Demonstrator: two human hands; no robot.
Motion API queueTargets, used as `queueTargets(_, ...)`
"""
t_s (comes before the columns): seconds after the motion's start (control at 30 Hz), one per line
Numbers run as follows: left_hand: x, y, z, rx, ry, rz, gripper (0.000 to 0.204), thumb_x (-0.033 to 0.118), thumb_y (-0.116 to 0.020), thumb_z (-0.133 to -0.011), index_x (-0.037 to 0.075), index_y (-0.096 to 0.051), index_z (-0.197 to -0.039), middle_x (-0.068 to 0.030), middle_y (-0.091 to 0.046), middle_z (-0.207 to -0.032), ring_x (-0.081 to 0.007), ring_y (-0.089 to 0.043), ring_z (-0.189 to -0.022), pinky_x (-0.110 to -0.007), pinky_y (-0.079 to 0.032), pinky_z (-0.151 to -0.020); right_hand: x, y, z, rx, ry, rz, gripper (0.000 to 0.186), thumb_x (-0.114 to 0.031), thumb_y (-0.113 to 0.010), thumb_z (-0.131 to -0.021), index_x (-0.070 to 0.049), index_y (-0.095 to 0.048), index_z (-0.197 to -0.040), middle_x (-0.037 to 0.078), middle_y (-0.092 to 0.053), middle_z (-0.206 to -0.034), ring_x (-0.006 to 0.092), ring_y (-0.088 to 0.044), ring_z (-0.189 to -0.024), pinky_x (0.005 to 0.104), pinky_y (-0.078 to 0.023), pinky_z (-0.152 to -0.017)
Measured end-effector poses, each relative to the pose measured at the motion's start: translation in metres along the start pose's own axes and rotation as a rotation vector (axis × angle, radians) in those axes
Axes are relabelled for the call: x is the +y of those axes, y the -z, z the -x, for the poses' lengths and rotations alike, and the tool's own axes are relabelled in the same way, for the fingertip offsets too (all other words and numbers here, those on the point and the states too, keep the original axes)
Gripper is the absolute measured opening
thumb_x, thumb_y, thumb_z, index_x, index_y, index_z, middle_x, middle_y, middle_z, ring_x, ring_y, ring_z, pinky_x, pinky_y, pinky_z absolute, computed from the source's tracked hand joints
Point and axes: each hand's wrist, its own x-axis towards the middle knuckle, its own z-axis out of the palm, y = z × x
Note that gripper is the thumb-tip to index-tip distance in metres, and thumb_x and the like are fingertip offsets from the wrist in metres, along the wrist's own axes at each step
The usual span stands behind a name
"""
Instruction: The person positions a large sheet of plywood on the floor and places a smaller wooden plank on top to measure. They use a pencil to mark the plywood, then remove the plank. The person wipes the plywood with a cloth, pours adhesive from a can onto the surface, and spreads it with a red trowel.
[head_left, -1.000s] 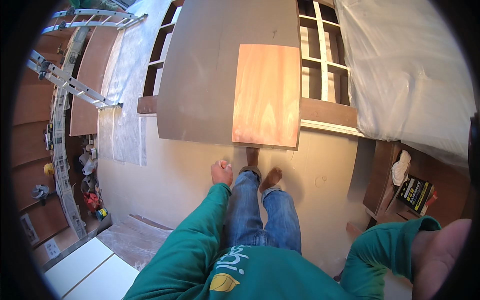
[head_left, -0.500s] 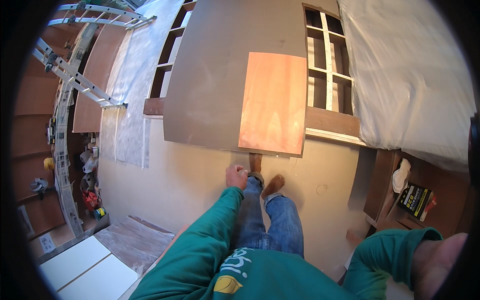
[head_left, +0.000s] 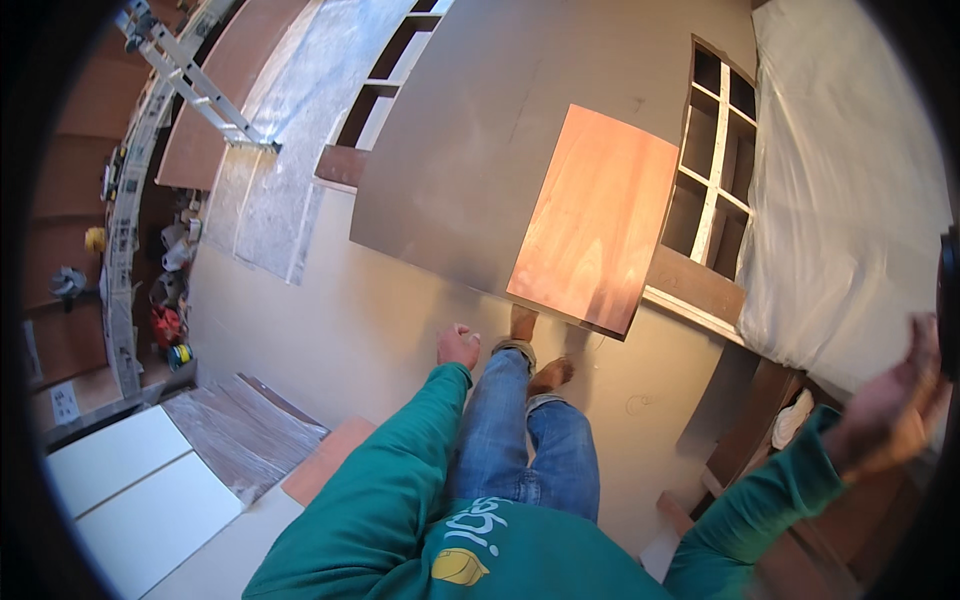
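Note:
My left hand [head_left: 458, 346] hangs beside my jeans [head_left: 490, 420], fingers curled; whether a small pale thing is in them is unclear. My right hand [head_left: 890, 400] is raised at the far right, fingers apart and partly blurred, near a dark object at the picture's rim. Ahead of my bare feet, a reddish wooden board [head_left: 590, 220] lies on a large grey-brown sheet [head_left: 440, 170], near its front right corner.
An aluminium ladder [head_left: 200, 90] stands upper left, near plastic-covered panels [head_left: 290, 120] and cluttered shelves [head_left: 120, 270]. Gridded frames [head_left: 715, 160] flank the sheet. Translucent plastic sheeting [head_left: 840, 170] hangs right. White boards [head_left: 130, 480] lie lower left.
My right hand has risen from the lower right edge toward the rim. The view has turned, so the sheet and board appear tilted and farther right.

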Motion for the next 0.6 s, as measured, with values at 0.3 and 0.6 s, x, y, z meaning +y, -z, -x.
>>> queueTargets(0.3,0.080,-0.007,0.017,-0.262,-0.391,-0.226,0.047,0.019,-0.075,-0.081,0.004,-0.061,-0.123,-0.0183,-0.050,-0.136,-0.0365,-0.049,-0.125,-0.046,-0.045,-0.103,0.105,-0.115,0.145,-0.490,-0.863,-0.140,0.019,0.000,-0.059,-0.093,-0.001,-0.054,-0.112,0.004,-0.058,-0.089,0.0121,-0.060,-0.079,0.0261,-0.051,-0.074)
queueTargets(0.6,0.167,-0.036,-0.045,-0.399,-0.702,-0.281,0.069,0.020,-0.076,-0.082,0.003,-0.047,-0.142,-0.0209,-0.026,-0.159,-0.0363,-0.026,-0.147,-0.050,-0.033,-0.116,0.156,-0.198,0.190,-0.597,-1.109,-0.131,0.012,-0.014,-0.058,-0.100,-0.003,-0.061,-0.104,0.004,-0.063,-0.085,0.0114,-0.063,-0.078,0.0263,-0.054,-0.072)
